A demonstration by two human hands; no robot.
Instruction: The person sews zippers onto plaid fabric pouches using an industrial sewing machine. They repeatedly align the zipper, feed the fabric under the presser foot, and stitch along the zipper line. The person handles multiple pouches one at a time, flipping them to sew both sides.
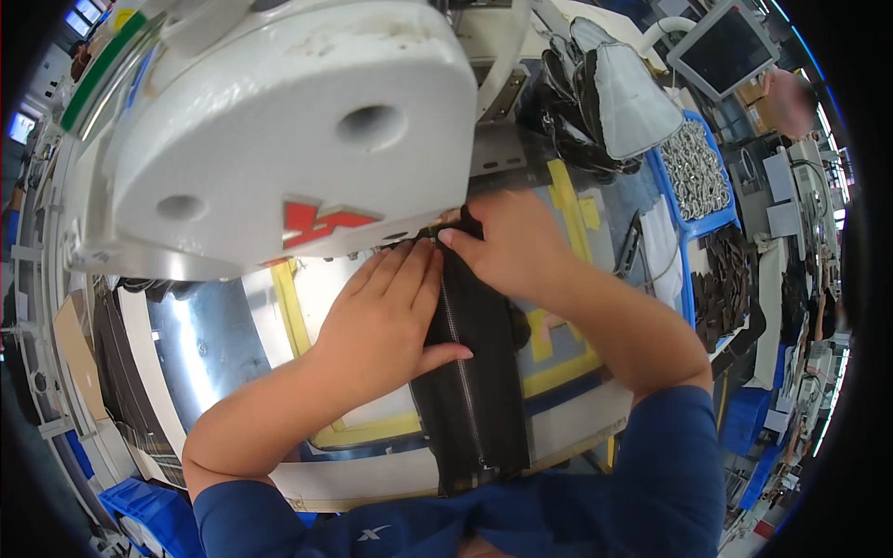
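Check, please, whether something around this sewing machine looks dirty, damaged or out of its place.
One mild oddity: the white machine head has brownish smudges near its top, which stand out against the pale cover. The dark zippered fabric under the left hand shows no clear damage.

One view: head-worn wide fisheye, left unit of a side-by-side pair. Faces steeply down and slightly forward over the worktop (372, 474), upright, unmirrored. Left grip (384, 305) and right grip (513, 244) sit near frame centre, fairly close. White machine head (298, 149), above and left of both grips, looms largest and blocks worktop beyond the left grip. Wearer's blue shirt (595, 511) borders the frame below the grips. Monitor (726, 48), up-right of the right grip, reads tilted. Edges bow outward; rim goes black.
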